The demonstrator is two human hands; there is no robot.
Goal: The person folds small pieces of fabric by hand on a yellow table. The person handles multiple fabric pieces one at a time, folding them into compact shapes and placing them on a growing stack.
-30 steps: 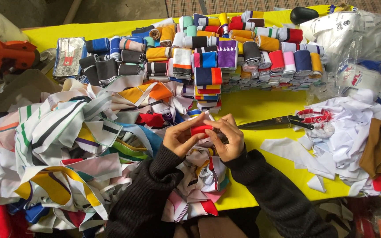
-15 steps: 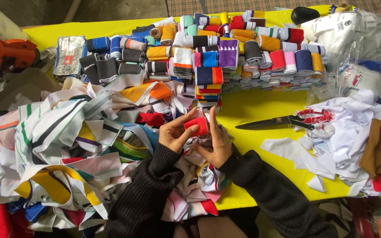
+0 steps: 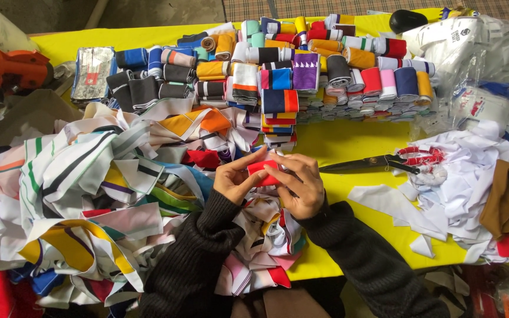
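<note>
Near the table's front edge, over a heap of loose cloth strips (image 3: 89, 194), the left hand (image 3: 234, 182) and right hand (image 3: 301, 185) both pinch a small red fabric roll (image 3: 264, 172), scissors (image 3: 363, 163) lying right, rolled fabric rows (image 3: 301, 76) stacked beyond.

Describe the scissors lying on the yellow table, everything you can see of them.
The scissors lie flat on the yellow table, to the right of both hands, touched by neither. The long dark blades look closed and point left toward the right hand. The handles, wrapped in red and white strips that look like cloth, rest against the edge of the white scrap pile. The blades look like dull dark metal.
</note>
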